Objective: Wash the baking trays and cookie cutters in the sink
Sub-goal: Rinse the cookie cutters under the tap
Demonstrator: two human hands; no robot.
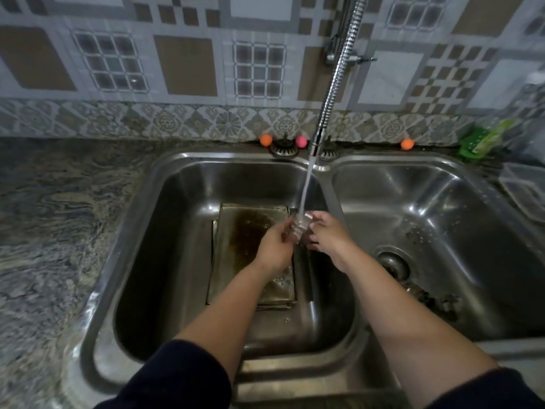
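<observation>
A small metal cookie cutter is held under the running water from the flexible tap, above the left basin. My left hand grips its lower left side and my right hand pinches its right side. Below my hands, stained baking trays lie stacked flat on the bottom of the left sink basin. Several more cookie cutters lie in the right basin near its drain.
A granite counter extends to the left. Two sink strainers and small coloured balls sit along the back ledge. A green soap holder and a clear plastic container stand at the right.
</observation>
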